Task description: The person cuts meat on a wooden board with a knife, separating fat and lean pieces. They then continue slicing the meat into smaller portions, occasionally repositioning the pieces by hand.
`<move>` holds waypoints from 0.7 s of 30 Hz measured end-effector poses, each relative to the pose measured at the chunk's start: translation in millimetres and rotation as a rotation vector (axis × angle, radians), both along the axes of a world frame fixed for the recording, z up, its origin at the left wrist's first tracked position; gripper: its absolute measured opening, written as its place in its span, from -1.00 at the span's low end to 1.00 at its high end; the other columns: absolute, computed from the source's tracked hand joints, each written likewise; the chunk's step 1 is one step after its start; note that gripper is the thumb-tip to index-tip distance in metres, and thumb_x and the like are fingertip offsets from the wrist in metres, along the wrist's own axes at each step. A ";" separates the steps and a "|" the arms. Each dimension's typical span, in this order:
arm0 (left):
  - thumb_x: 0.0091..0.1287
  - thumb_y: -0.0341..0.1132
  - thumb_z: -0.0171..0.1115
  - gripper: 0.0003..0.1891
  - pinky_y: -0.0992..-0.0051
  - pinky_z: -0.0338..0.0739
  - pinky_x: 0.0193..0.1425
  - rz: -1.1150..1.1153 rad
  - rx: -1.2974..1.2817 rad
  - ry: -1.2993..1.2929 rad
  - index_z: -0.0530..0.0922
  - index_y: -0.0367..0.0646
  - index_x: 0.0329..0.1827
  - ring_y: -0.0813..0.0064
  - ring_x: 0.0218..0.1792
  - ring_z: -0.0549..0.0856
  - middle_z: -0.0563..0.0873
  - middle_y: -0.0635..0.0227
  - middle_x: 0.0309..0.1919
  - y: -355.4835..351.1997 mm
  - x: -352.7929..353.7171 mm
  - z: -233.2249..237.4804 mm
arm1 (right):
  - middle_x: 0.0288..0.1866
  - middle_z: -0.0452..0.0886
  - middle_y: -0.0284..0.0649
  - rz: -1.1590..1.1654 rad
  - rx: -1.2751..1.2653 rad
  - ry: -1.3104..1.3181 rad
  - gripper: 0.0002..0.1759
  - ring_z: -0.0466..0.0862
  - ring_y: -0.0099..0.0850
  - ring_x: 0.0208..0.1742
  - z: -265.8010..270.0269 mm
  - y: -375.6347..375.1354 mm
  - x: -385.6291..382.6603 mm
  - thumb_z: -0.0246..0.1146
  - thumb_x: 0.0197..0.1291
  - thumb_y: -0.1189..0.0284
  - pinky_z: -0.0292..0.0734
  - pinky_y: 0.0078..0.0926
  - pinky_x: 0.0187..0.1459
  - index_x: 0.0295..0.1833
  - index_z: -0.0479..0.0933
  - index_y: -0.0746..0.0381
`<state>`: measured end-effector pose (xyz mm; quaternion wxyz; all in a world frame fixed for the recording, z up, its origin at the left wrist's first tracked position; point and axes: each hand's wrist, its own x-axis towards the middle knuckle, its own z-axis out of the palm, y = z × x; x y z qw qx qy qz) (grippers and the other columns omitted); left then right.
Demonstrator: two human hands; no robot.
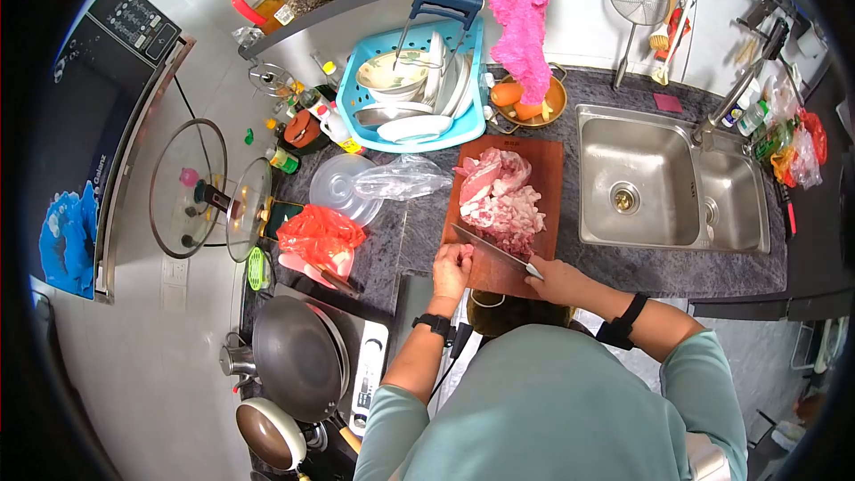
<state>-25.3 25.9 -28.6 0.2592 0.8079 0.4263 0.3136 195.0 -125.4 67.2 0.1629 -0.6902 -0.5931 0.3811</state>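
Observation:
A reddish wooden cutting board [548, 174] lies on the dark counter. Larger pieces of raw meat [492, 171] rest on its upper part, with a heap of chopped meat [512, 218] just below. My right hand [557, 283] is closed on the handle of a kitchen knife [490, 249], whose blade points up and left across the board under the heap. At the board's left edge my left hand [452, 269] is closed, its fingertips on a small piece of meat [466, 253] beside the blade.
Right of the board is a double steel sink [637, 178]. Behind stand a blue dish rack [356, 138] and a brass-coloured bowl [557, 100] with orange vegetables. To the left are plastic lids [334, 187], a red bag [321, 236], and a wok [298, 356] near the cooktop.

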 end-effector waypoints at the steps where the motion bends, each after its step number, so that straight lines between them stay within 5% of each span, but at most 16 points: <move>1: 0.18 -0.50 0.35 -0.91 0.35 0.63 -0.28 0.004 -0.018 -0.008 0.65 -0.21 -0.27 0.25 -0.36 0.71 0.69 0.17 -0.35 -2.4 0.9 1.9 | -0.21 0.68 0.22 0.002 -0.004 -0.001 -0.66 0.68 0.22 -0.14 3.0 -1.1 -1.2 0.17 0.36 0.25 0.56 0.14 -0.07 0.05 0.38 0.28; 5: 0.15 -0.50 0.35 -0.88 0.33 0.63 -0.25 -0.087 0.026 0.015 0.63 -0.22 -0.26 0.20 -0.36 0.70 0.66 0.15 -0.37 -3.4 1.9 12.4 | -0.23 0.68 0.21 0.019 -0.033 -0.024 -0.68 0.69 0.21 -0.17 18.8 -6.8 -9.7 0.16 0.37 0.27 0.57 0.13 -0.10 0.05 0.38 0.27; 8: 0.08 -0.48 0.34 -0.83 0.18 0.58 0.02 -0.084 -0.028 0.125 0.63 -0.17 -0.25 0.04 -0.15 0.66 0.67 0.14 -0.26 -1.5 1.8 9.4 | -0.23 0.68 0.21 0.023 -0.043 -0.038 -0.69 0.70 0.20 -0.17 20.4 -2.5 -15.5 0.15 0.38 0.27 0.58 0.13 -0.10 0.06 0.37 0.27; 11: 0.06 -0.47 0.33 -0.83 0.16 0.56 0.06 -0.095 -0.037 0.122 0.63 -0.17 -0.25 0.02 -0.11 0.66 0.68 0.13 -0.24 -0.3 2.6 1.2 | -0.21 0.68 0.21 -0.002 -0.012 -0.007 -0.67 0.70 0.19 -0.14 -7.8 21.2 -25.4 0.15 0.37 0.27 0.56 0.14 -0.08 0.06 0.36 0.26; 21: 0.13 -0.46 0.32 -0.84 0.26 0.62 -0.08 -0.056 -0.045 0.053 0.63 -0.20 -0.21 0.10 -0.21 0.69 0.69 0.13 -0.24 -5.8 -1.5 6.4 | -0.21 0.66 0.25 -0.076 0.103 0.079 -0.67 0.67 0.24 -0.15 -29.0 35.4 -24.9 0.18 0.34 0.26 0.54 0.16 -0.08 0.04 0.36 0.25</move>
